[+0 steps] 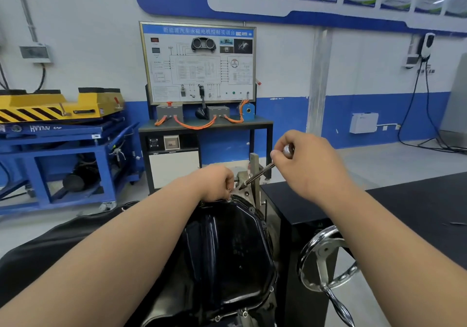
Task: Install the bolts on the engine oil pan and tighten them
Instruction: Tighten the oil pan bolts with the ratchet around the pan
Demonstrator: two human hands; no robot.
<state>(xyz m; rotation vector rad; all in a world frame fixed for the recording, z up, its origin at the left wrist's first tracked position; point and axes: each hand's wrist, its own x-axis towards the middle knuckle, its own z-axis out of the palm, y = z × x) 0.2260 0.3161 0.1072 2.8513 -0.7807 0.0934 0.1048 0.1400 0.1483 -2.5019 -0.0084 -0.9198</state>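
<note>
My left grip [214, 182] sits at the far edge of the oil pan [227, 251], fingers curled down and pinching a small bolt [228, 190] against the rim. Most of the bolt is hidden under the fingertips, and I judge I am steadying it upright over its hole. My right grip [305, 162] is clenched round the chrome knob of a long driver [257, 175], held high and to the right so the shaft slants down-left, its tip just beside the pinched bolt and ready to seat on the head. The pan lies black and glossy in front of me, belly up on the engine, and other bolts [264, 224] already sit along its right rim and near edge. I cannot tell whether they are tight. A chrome handwheel [326, 251] stands to the near right against the dark bench [417, 200], well clear of both arms.
</note>
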